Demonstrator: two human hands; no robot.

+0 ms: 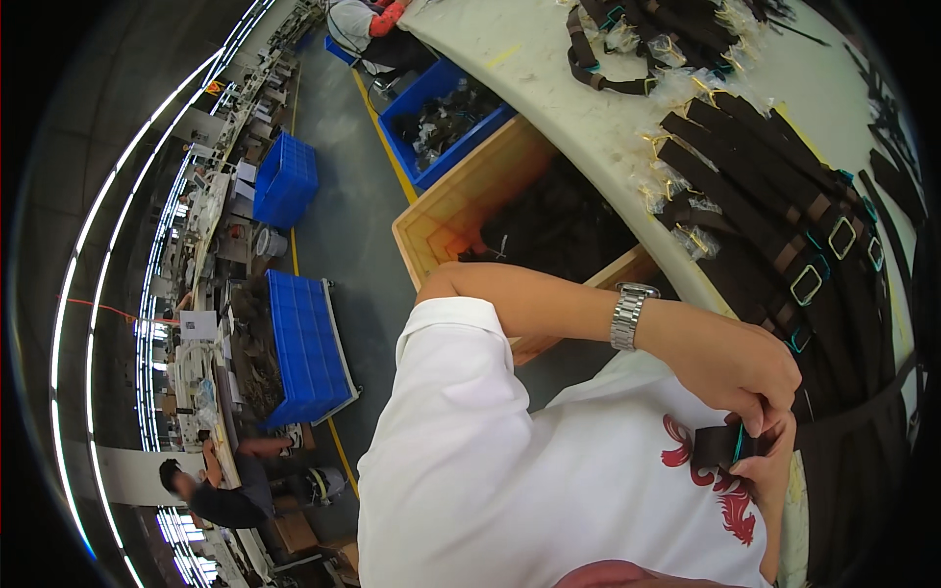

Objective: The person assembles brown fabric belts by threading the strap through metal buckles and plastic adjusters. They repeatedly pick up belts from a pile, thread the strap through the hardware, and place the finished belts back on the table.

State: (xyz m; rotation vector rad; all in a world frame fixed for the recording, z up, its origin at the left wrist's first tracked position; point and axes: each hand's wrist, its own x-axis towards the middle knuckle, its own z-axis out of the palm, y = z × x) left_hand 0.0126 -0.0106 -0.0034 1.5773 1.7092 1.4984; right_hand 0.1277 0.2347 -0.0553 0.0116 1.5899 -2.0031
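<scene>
My left hand (750,372), with a metal watch on its wrist, is closed and pinches a dark brown webbing belt (718,446) from above. My right hand (771,463) grips the same belt just below, thumb against it. A thin teal edge shows on the belt between my fingers; what it belongs to is too small to tell. A dark band (863,416) runs from beside my hands across the table; whether it joins the held piece is hidden. Near my hands lie several dark belts (730,147) with rectangular metal buckles (807,284) and teal bits.
The pale table (490,34) curves along my front, with clear plastic wrappings (694,240) on it. Beside it stand a wooden crate (421,240) of dark material and a filled blue bin (417,167). Blue carts (309,343) line the aisle. Two other people sit farther off.
</scene>
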